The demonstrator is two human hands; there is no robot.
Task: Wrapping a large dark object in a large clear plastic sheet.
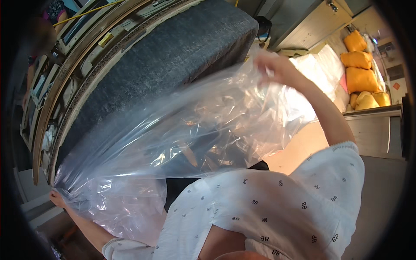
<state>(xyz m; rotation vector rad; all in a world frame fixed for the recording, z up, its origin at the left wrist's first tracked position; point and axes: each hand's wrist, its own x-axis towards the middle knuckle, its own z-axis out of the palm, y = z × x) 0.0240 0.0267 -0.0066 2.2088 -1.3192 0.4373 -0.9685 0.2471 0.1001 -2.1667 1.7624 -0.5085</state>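
A large clear plastic sheet (190, 125), wrinkled and shiny, stretches diagonally between my two hands. At the lower left, my left hand (56, 198) is closed around a gathered bunch of it. Raised at the upper right, my right hand (277, 71) grips the sheet's far edge with bent fingers, slightly blurred by motion. Just beyond the plastic lies a thick, dark grey, fabric-covered block (173, 52) like a cushion. The sheet overlaps its near side. Some plastic hangs down in front of my body, over my left forearm. Whether it is a single layer or a bag, I cannot tell.
A curved machine frame (69, 69) with a brown rail borders the block's far left side. Another person's patterned sleeve (54, 11) shows at the top left. At the right are stacked orange bundles (362, 79), white bundles (323, 69) and a pale cabinet (368, 134).
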